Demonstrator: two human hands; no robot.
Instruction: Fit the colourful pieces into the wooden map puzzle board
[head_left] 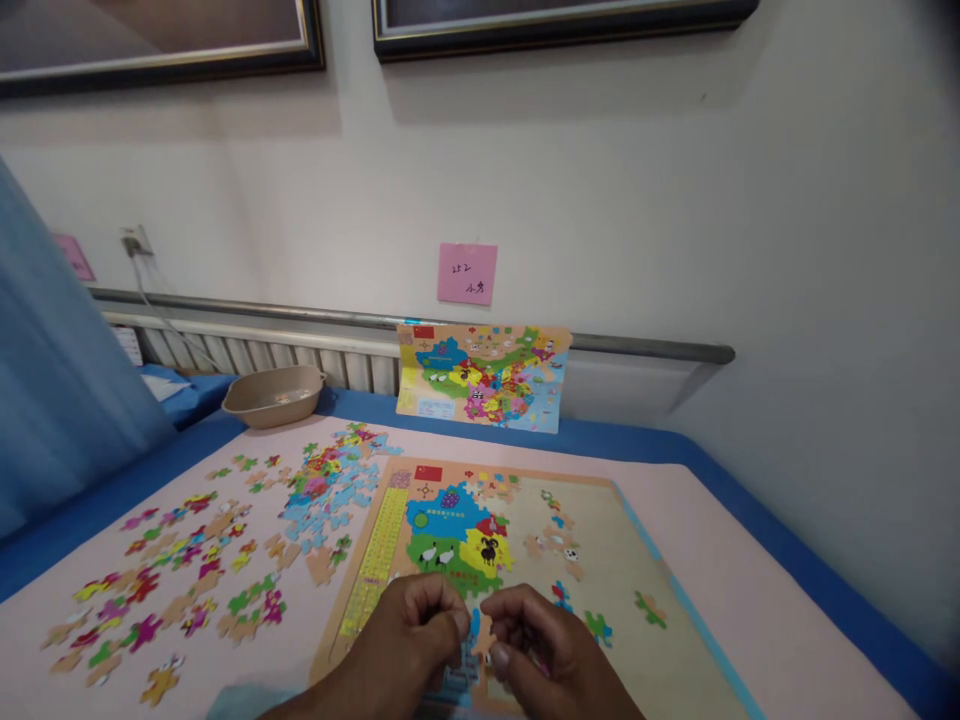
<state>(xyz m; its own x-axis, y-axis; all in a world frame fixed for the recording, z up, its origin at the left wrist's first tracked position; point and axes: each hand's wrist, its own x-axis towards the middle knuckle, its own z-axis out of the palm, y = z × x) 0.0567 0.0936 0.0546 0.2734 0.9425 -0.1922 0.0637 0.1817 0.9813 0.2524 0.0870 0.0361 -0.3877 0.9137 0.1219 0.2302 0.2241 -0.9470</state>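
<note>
Both hands are over the lower part of a map jigsaw board [585, 620]. My left hand [416, 635] is closed, thumb against curled fingers; whatever it may pinch is hidden. My right hand [540, 640] is closed, with a tan and blue puzzle piece [482, 635] at its fingertips, facing the left hand. Just beyond the hands is the joined part of the map [450, 525], with blue, green and yellow regions. Several loose pieces lie on the bare right side of the board, among them a green and orange piece [650, 608].
Many loose puzzle pieces [180, 550] spread over the pink cloth on the left. Behind the board, a printed reference map [484, 375] leans against the wall rail [645, 348]. A beige basin [274, 395] stands at the back left, near a blue curtain [60, 370].
</note>
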